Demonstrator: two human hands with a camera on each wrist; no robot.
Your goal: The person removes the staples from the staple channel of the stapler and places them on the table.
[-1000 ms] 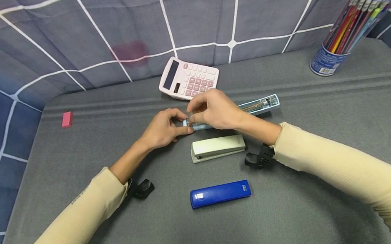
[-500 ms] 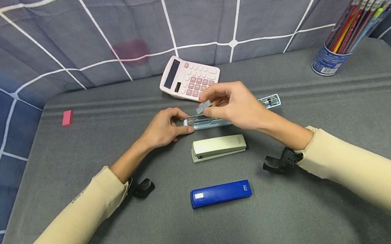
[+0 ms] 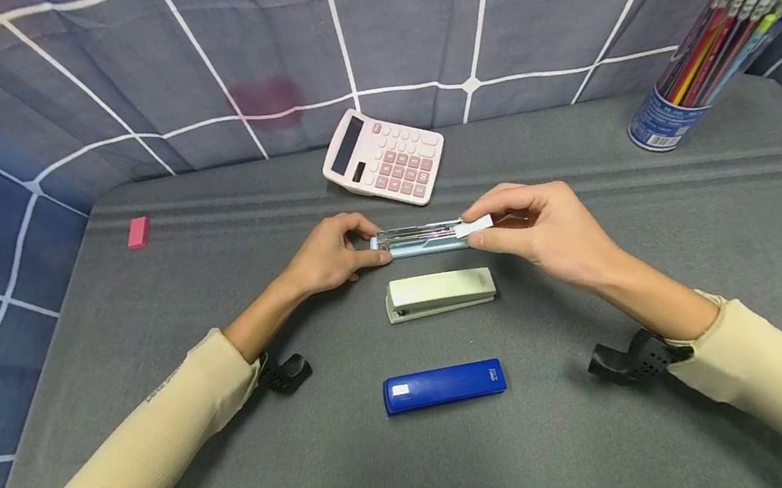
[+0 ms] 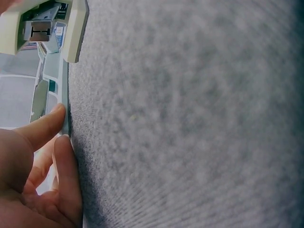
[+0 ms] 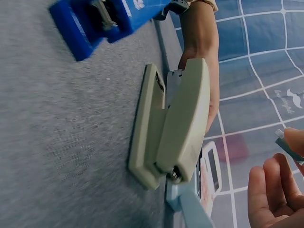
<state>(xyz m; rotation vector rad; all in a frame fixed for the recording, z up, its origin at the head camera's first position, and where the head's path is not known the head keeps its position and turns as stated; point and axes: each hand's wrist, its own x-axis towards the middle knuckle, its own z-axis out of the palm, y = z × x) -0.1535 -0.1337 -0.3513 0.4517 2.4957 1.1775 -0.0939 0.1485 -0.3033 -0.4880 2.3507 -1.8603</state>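
A light blue stapler [image 3: 429, 246] lies folded open on the grey table, its metal tray facing up; my right hand hides its right part. Thumb and index finger of my left hand [image 3: 334, 255] pinch the stapler's left end. Between thumb and fingertips, my right hand [image 3: 554, 230] holds a small pale strip [image 3: 473, 226], which looks like a strip of staples, just over the tray. That strip [image 5: 288, 146] shows at the right edge of the right wrist view. Nearer lies a cream stapler [image 3: 440, 294], and in front of it a blue stapler [image 3: 444, 386].
A pink calculator [image 3: 386, 158] sits behind the hands. At the far left lies a pink eraser-like block [image 3: 138, 232]. A clear tube of pencils [image 3: 719, 51] with a blue lid stands at the back right. Checked cloth [image 3: 405, 31] hangs along the back.
My right hand has moved right from the stapler's left end, carrying the strip along the tray, and the forearm has shifted rightward. My left hand keeps its grip on the stapler's left end.
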